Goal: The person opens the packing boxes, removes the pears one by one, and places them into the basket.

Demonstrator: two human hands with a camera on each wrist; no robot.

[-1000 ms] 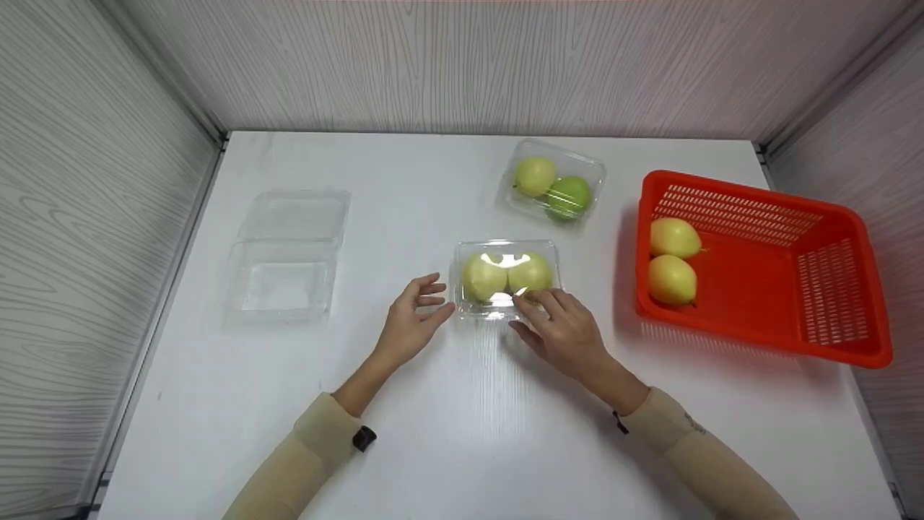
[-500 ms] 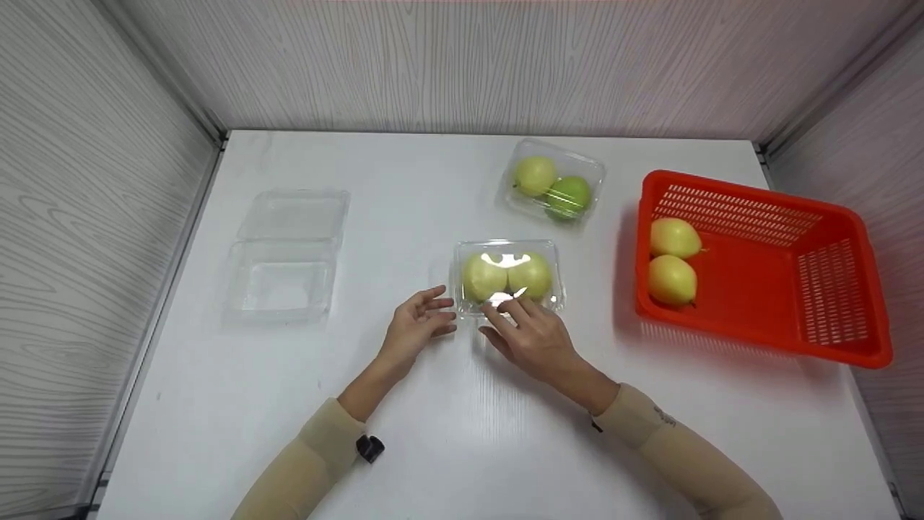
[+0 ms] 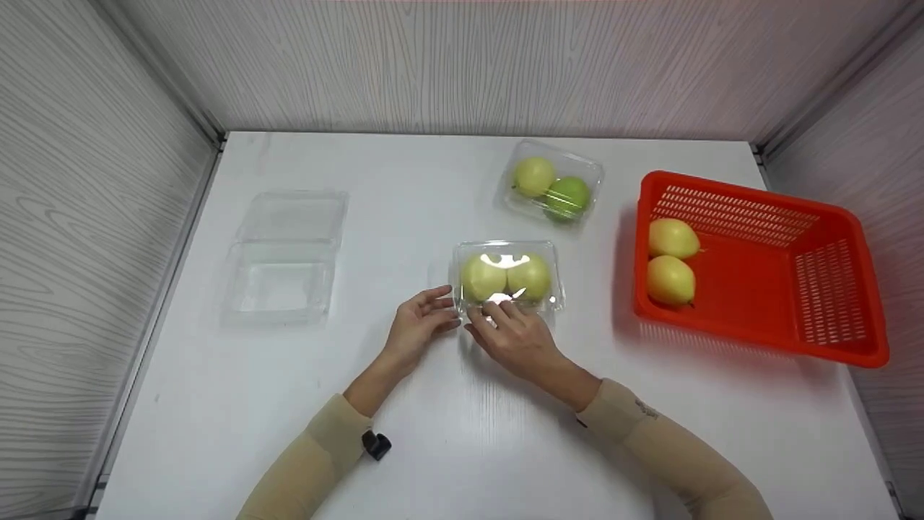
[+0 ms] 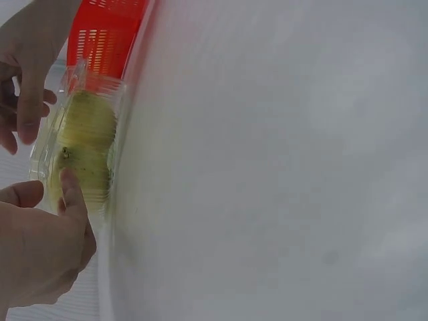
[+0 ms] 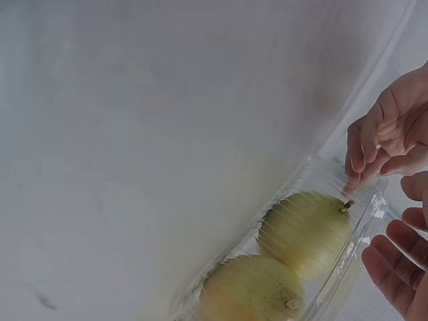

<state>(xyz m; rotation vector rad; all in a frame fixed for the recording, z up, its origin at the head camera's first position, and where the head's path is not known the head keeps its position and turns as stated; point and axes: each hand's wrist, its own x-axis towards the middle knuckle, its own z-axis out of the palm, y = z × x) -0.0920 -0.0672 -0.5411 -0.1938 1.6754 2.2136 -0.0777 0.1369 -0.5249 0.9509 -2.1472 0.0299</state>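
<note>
A clear plastic clamshell box point(image 3: 546, 254) with two yellow-green pears point(image 5: 311, 231) inside stands in the middle of the white table, its lid down over them. At its left front corner is my left hand point(image 3: 419, 328), fingers extended along the side. My right hand point(image 3: 521, 345) has its fingertips at the front rim, close to that same corner, with the fingers loosely bent. Between the two hands only a small gap shows. From the left wrist, the left index finger point(image 4: 73, 190) overlaps the nearer pear through the clear wall.
Behind stands another clear box point(image 3: 588, 167) holding one yellowish and one green fruit. To the left lies an unfolded clamshell box point(image 3: 289, 242). A red plastic basket point(image 3: 841, 354) on the right contains two yellow pears point(image 3: 671, 280). Wood-grain panels point(image 3: 462, 68) surround the table.
My right hand has slid left along the box's front rim toward the left corner. The left hand has shifted slightly toward the front and right, close against the box. The box has stayed put.
</note>
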